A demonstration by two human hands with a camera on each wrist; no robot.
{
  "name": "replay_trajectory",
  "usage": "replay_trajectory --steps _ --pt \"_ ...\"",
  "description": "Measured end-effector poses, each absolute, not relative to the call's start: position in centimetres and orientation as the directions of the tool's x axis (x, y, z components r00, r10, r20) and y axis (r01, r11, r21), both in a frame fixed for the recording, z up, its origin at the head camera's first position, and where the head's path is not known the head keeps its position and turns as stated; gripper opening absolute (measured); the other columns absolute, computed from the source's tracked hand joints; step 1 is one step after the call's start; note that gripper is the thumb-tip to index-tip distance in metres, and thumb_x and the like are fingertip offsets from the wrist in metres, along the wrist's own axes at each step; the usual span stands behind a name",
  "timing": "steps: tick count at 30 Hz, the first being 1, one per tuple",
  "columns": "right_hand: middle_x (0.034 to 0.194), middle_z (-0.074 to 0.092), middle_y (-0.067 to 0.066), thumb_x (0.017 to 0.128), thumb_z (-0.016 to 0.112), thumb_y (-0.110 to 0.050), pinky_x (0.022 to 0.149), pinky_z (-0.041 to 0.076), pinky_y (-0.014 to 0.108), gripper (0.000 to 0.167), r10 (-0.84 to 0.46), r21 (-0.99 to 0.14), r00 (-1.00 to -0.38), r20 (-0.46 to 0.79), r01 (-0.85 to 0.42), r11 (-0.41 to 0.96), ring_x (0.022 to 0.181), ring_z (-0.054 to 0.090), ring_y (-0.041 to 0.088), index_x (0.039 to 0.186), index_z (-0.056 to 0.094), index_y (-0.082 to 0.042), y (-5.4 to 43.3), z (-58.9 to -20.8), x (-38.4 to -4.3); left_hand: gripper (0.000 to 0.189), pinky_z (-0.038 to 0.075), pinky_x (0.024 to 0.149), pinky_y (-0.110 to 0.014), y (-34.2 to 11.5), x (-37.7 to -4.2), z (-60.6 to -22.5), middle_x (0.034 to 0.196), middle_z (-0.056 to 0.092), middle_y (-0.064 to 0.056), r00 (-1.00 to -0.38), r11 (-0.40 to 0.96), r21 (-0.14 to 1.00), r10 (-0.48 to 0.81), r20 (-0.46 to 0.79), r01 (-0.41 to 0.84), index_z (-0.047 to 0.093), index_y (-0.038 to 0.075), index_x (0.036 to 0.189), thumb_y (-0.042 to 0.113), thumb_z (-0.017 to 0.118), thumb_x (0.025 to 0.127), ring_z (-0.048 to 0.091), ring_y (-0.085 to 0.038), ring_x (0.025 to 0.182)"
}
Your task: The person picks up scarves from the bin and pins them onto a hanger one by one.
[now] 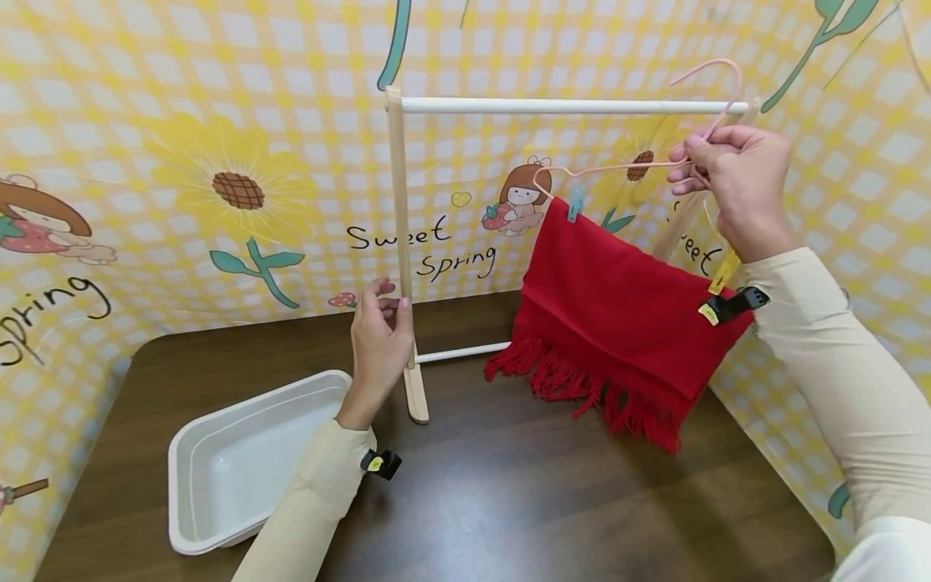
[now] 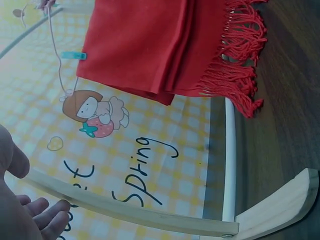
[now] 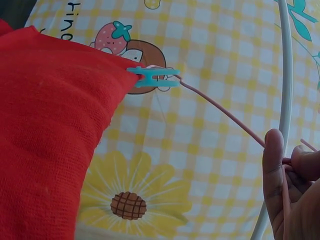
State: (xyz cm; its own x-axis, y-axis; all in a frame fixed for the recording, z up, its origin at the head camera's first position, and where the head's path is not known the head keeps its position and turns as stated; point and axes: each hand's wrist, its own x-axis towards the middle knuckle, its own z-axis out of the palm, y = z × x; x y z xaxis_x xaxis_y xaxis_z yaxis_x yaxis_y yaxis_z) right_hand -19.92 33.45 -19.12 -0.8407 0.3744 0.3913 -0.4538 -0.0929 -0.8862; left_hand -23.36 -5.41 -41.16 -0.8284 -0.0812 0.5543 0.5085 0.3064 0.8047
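Note:
My right hand (image 1: 749,182) pinches a pink wire hanger (image 1: 618,167) just below its hook, in front of the upper right of a rack. From the hanger hangs a folded red scarf (image 1: 625,307) with a fringe, tilted down to the right. A light blue clothespin (image 1: 575,204) grips its left corner, and a yellow clothespin (image 1: 725,271) is at its right end. Beside the rack's left wooden post (image 1: 400,202) is my left hand (image 1: 380,343), fingers loosely bent and holding nothing. In the left wrist view, whether its fingers (image 2: 52,217) touch the post is unclear.
The rack's white top rod (image 1: 553,106) runs behind the hanger, the hook standing above it. A white plastic basin (image 1: 250,457) sits on the brown table (image 1: 465,501) at left. Yellow checked cloth (image 1: 313,56) walls the back and sides.

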Motion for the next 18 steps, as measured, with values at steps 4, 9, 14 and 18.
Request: replay_trajectory --steps 4,9,14,18 --pt "0.071 0.075 0.018 0.083 0.079 0.002 0.050 0.058 0.033 0.013 0.390 -0.888 -0.836 0.387 -0.452 -0.088 0.052 0.071 0.025 0.085 0.069 0.011 33.8 -19.0 -19.9 0.044 0.052 0.095 -0.047 -5.2 -23.8 -41.3 0.132 0.053 -0.024 -0.845 0.307 0.815 -0.057 0.532 0.492 0.045 -0.006 0.141 0.008 0.055 0.101 0.063 -0.037 0.110" --pt "0.071 0.075 0.018 0.083 0.078 0.002 0.051 0.058 0.033 0.011 0.397 -0.892 -0.832 0.387 -0.447 -0.069 0.053 0.072 0.025 0.084 0.071 0.010 34.2 -18.8 -19.9 0.046 0.051 0.100 -0.049 -5.1 -24.1 -41.5 0.133 0.051 -0.025 -0.866 0.314 0.829 -0.039 0.499 0.463 0.041 -0.006 0.144 0.006 0.053 0.101 0.062 -0.039 0.115" --pt "0.071 0.074 0.018 0.083 0.079 0.002 0.052 0.057 0.032 0.012 0.395 -0.885 -0.824 0.405 -0.462 -0.056 0.052 0.072 0.024 0.084 0.072 0.011 34.4 -18.8 -19.8 0.047 0.050 0.102 -0.047 -5.0 -24.2 -41.6 0.136 0.049 -0.026 -0.875 0.298 0.841 -0.032 0.483 0.452 0.040 -0.005 0.146 0.006 0.051 0.102 0.060 -0.038 0.118" --pt "0.071 0.074 0.018 0.085 0.077 0.004 0.050 0.057 0.032 0.009 0.396 -0.877 -0.819 0.416 -0.477 -0.064 0.052 0.071 0.024 0.085 0.072 0.011 34.8 -18.7 -19.8 0.048 0.049 0.103 -0.045 -4.8 -24.4 -41.6 0.140 0.047 -0.025 -0.874 0.284 0.842 -0.028 0.486 0.459 0.039 -0.005 0.147 0.007 0.051 0.103 0.058 -0.036 0.121"
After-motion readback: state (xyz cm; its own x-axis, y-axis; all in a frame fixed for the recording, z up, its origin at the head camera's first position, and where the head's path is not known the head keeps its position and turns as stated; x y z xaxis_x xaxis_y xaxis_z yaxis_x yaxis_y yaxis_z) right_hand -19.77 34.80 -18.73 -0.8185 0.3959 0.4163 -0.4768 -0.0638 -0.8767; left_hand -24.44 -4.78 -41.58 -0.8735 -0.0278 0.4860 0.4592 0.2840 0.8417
